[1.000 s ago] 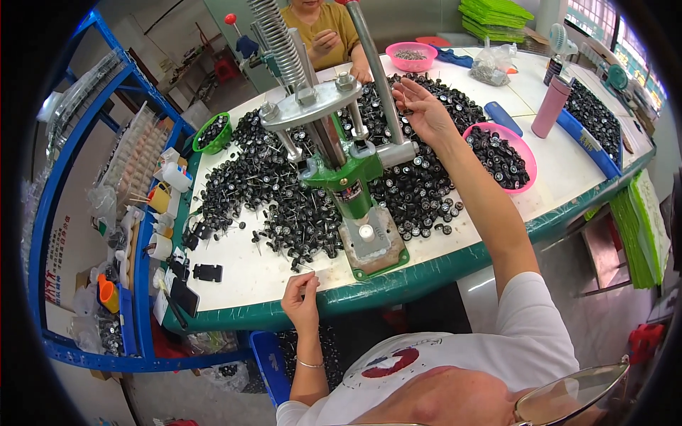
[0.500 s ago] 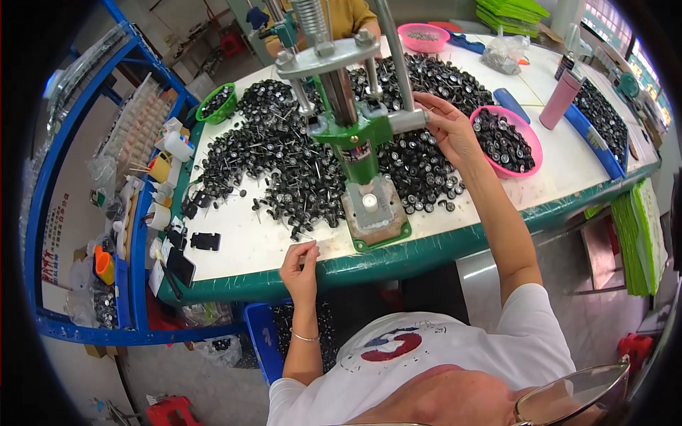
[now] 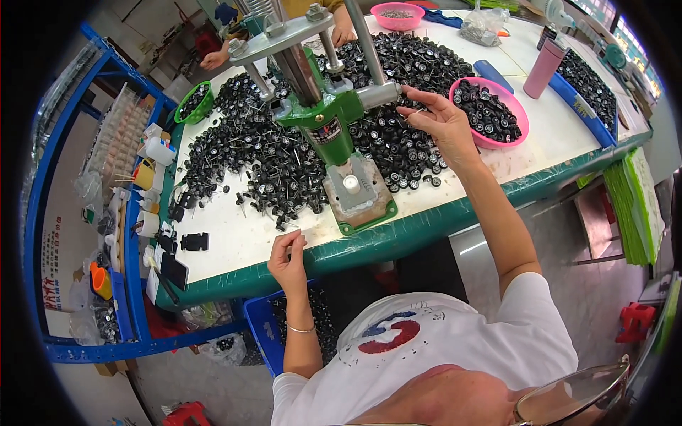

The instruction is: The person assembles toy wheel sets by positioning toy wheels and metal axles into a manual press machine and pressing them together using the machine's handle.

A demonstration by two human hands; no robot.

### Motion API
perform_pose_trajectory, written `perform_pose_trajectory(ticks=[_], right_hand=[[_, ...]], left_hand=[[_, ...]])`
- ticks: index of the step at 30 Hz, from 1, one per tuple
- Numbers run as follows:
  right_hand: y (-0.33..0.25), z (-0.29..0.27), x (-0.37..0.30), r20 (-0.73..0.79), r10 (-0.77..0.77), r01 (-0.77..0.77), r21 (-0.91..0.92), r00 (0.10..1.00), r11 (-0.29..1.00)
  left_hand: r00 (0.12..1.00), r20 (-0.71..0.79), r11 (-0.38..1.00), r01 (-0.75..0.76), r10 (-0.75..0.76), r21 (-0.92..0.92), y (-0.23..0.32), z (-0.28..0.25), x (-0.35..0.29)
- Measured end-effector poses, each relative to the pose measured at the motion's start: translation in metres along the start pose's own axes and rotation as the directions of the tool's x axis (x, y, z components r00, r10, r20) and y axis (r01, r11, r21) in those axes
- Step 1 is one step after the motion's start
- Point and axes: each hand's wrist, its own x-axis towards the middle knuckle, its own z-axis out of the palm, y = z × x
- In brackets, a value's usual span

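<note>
A green hand press (image 3: 332,145) stands near the table's front edge, with a small white round seat (image 3: 351,184) on its base. My right hand (image 3: 446,128) is raised beside the press's lever hub (image 3: 379,94), its thumb and fingers pinched round something thin and pale, perhaps a metal pin. My left hand (image 3: 288,259) hovers at the front edge, left of the press base, fingers drawn together; what they hold, if anything, is hidden. Around and behind the press lies a big heap of small black wheels (image 3: 263,160), many with thin metal pins.
Right of the heap is a pink bowl (image 3: 524,117) of black wheels, near a pink bottle (image 3: 545,69) and a blue-edged tray (image 3: 584,113). A green basket (image 3: 197,113) stands far left. A co-worker's hands (image 3: 343,28) show behind the press. Blue shelving (image 3: 42,177) rises at left.
The view has shifted, so the table appears further left and higher. My right hand's fingers have drawn closer together beside the hub. The co-worker's hands now show more, one stretched out at left.
</note>
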Motion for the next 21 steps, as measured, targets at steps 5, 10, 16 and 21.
perform_pose_trajectory(ticks=[5, 10, 16, 21], right_hand=[[-0.007, 0.005, -0.025, -0.001, 0.050, -0.050, -0.040, 0.999, 0.998], [0.014, 0.028, -0.076, -0.007, 0.225, -0.224, 0.033, 0.974, 0.974], [0.039, 0.058, -0.137, 0.026, 0.325, -0.326, 0.122, 0.945, 0.937], [0.045, 0.068, -0.145, 0.041, 0.318, -0.321, 0.105, 0.947, 0.941]], left_hand=[[0.978, 0.166, 0.984, -0.144, 0.126, 0.107, 0.030, 0.020, -0.008], [0.930, 0.339, 0.923, 0.247, -0.140, -0.297, 0.063, 0.070, -0.018], [0.833, 0.483, 0.809, 0.468, -0.269, -0.357, 0.056, 0.087, -0.026], [0.826, 0.476, 0.834, 0.470, -0.301, -0.288, 0.046, 0.083, -0.040]])
